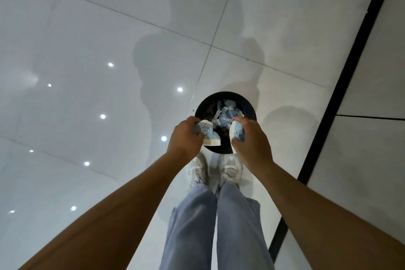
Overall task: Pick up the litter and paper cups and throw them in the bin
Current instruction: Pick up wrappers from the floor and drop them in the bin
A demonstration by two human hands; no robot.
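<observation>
- no writing can be read on either cup; each carries a small blue cartoon figure on a pale blue and white wall.
- left hand (185, 136) grips the left cup (208, 135), fingers curled round it; the cup lies tilted, its white rim toward the lower right, long axis slanting across the bin's near left edge.
- right hand (252, 140) grips the right cup (236, 132), held nearly on its side, rim at the left and facing the other cup.
- both cups hang over the black round bin (249, 105), which stands on the glossy tiled floor (87, 39) just ahead of the shoes (198, 170).
- crumpled paper (226, 110), white and blue, lies inside the bin.
</observation>
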